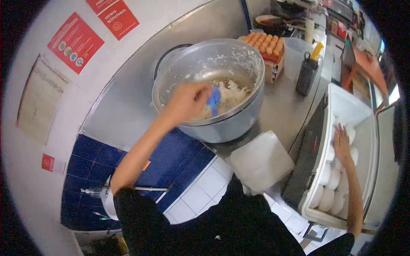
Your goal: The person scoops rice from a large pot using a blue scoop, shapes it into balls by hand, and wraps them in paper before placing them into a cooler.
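Over the near left part of a big metal pot (239,121), my left hand (190,101) is closed around a blue scoop (214,98). White rice (234,93) lies in the pot's bottom and sticks to its inner wall. To the right, my right hand (342,145) reaches into a white cooler box (363,111) and rests with fingers stretched on white rounded packets (328,187). A stack of white square sheets (262,162) lies on the counter between the pot and the cooler.
Behind the pot stands a tray of brown eggs (267,43), beside a clear plastic container (294,55). A black holder (306,74) with a yellow handle is near the cooler on the metal counter (277,111). Red signs (76,42) hang on the left wall.
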`<state>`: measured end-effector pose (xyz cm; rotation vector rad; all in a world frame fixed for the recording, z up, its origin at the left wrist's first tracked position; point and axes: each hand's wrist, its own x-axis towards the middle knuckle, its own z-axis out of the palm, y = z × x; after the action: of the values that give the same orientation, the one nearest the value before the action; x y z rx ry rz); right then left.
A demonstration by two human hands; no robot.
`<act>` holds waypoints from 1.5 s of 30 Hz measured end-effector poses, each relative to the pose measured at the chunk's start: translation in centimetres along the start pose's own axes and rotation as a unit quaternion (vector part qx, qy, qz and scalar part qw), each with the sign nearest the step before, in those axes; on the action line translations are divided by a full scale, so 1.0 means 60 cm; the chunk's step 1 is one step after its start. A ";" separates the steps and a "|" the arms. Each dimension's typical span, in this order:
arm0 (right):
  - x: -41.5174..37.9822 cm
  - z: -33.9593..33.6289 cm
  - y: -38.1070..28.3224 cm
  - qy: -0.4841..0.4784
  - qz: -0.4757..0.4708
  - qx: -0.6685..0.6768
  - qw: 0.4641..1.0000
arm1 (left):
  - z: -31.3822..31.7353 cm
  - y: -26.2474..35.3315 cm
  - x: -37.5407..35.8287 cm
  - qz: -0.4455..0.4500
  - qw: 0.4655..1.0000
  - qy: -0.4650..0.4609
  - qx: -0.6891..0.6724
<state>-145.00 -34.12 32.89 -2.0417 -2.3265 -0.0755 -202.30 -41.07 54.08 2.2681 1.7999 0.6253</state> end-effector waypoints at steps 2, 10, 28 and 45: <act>-0.045 -0.046 -0.032 -0.058 0.013 0.061 0.996 | 0.028 -0.095 0.076 0.025 0.993 -0.041 0.112; -0.196 -0.222 -0.127 -0.036 0.118 0.371 0.920 | 0.198 -0.276 0.209 -0.074 0.925 -0.277 0.248; -0.442 -0.122 -0.276 0.281 0.370 0.205 0.862 | 0.313 -0.245 0.298 0.024 0.967 -0.246 -0.058; -0.452 -0.117 -0.267 0.323 0.372 0.207 0.845 | 0.189 -0.367 0.160 0.048 0.908 -0.365 -0.200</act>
<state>-157.33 -63.49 37.96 -2.0766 -0.9770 -0.1757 -215.19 -24.97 37.35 1.9342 1.0852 0.0951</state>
